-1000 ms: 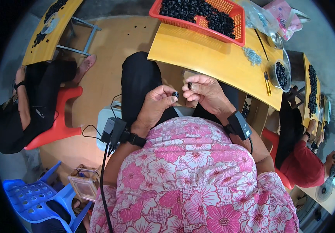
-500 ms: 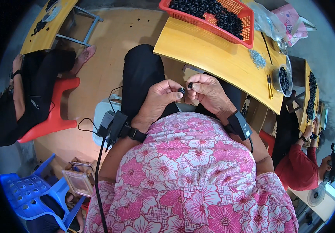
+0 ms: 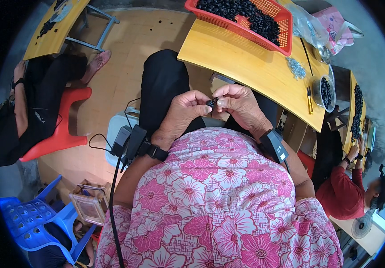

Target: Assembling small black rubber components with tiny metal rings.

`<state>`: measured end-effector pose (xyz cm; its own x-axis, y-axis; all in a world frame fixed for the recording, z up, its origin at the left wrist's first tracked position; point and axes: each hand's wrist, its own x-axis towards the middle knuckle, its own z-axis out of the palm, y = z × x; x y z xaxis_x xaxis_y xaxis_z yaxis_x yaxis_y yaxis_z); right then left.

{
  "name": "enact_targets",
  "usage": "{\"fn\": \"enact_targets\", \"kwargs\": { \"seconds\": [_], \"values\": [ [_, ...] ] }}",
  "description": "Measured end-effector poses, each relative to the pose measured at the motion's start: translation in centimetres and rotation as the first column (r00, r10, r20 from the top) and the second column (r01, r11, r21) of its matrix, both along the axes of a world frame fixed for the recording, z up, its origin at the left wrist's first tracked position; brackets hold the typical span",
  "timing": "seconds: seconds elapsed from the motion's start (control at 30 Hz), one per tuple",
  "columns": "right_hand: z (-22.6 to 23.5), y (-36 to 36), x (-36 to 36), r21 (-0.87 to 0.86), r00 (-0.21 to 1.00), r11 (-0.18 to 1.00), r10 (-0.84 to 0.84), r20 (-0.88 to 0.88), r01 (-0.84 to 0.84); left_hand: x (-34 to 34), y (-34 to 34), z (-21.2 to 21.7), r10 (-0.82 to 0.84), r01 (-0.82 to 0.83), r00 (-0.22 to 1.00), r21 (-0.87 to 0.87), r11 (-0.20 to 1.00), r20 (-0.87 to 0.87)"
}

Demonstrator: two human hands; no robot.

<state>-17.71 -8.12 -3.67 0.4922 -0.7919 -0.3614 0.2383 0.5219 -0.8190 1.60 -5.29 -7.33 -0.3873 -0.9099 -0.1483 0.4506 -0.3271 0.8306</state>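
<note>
Above my lap, my left hand (image 3: 186,108) is closed on a small round black part (image 3: 210,103) between thumb and fingertips. My right hand (image 3: 238,105) pinches a second small black piece, and the two pieces meet, end to end. Fingertips hide much of both, so their exact shape does not show. Ahead of my hands stands the yellow table (image 3: 246,67), bearing a red plastic basket (image 3: 286,38) full of black ring-like parts (image 3: 241,13).
On the table lie a heap of small silvery pieces (image 3: 296,68) and a yellow-handled tool (image 3: 310,99), beside a clear tub (image 3: 333,107) of black parts. Co-workers sit on the left and the right. A blue chair (image 3: 27,223) and a wooden stool (image 3: 89,207) stand at lower left.
My two hands have come together. The black pieces, apart half a second ago, now touch. My right hand has shifted slightly left.
</note>
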Motion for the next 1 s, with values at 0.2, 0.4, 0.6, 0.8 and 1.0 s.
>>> {"fn": "enact_targets", "kwargs": {
  "seconds": [0.2,0.4,0.6,0.8,1.0],
  "values": [
    [0.0,0.1,0.1,-0.041,0.998,0.999,0.011,-0.062,-0.013,-0.1,0.1,0.4,0.003,-0.002,1.0,-0.032,0.999,0.019],
    [-0.2,-0.1,-0.1,-0.057,0.996,0.998,0.023,-0.081,-0.028,0.0,0.1,0.7,-0.009,0.009,0.998,-0.009,1.0,0.056],
    [-0.1,0.0,-0.1,-0.091,0.995,0.995,0.023,-0.099,-0.032,0.0,0.2,0.7,-0.003,0.005,0.997,-0.029,1.0,0.072],
    [-0.3,0.0,-0.2,-0.18,0.987,0.982,0.024,-0.162,-0.054,-0.1,0.2,0.7,-0.001,0.006,0.996,-0.054,0.999,0.094],
    [0.7,0.0,-0.2,-0.164,0.973,0.983,0.039,-0.227,-0.078,-0.1,0.3,0.6,-0.003,0.007,0.995,-0.04,0.999,0.098]
  ]
}}
